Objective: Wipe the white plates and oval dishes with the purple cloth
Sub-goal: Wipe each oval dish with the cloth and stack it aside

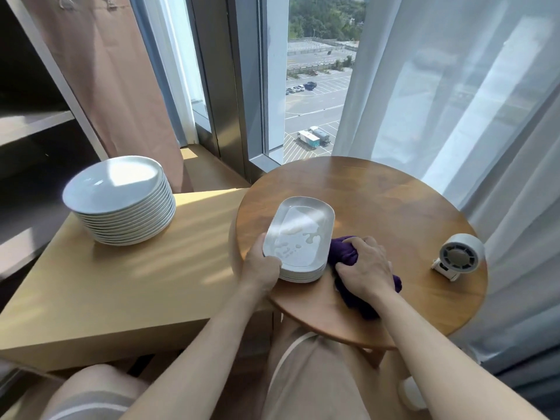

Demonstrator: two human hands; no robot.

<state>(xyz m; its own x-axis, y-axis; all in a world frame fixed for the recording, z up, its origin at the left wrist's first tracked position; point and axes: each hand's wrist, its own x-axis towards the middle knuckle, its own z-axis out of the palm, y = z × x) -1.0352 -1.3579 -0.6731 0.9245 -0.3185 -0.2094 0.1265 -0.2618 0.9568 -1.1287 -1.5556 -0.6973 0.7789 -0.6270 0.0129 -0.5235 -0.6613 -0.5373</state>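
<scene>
By the window, a round wooden table [394, 201] is seen to the right, with a lower pale side table [121, 286] butted against its left edge. A tall stack of round white plates [121, 204] sits on the side table, well apart from both hands and not being handled. A shorter stack of oval dishes [300, 237] sits on the round table near its left edge; wet patches and droplets are visible on the top dish. The purple cloth [344, 253] is bunched up on the tabletop, touching the stack's right side. The near-left corner of the dish stack is gripped by the left hand [262, 268], thumb on the top rim. The cloth is clutched in the right hand [366, 265], fingers curled round it. Step judged: top oval dish steadied, wipe about to begin or just under way; the task looks far from done. Next move: cloth to be lifted over the rim and swept across the wet centre while the stack is held firm against sliding. A small white fan [460, 256] stands near the right edge, apart from the cloth; no obstruction is expected unless the sweep runs wide.
</scene>
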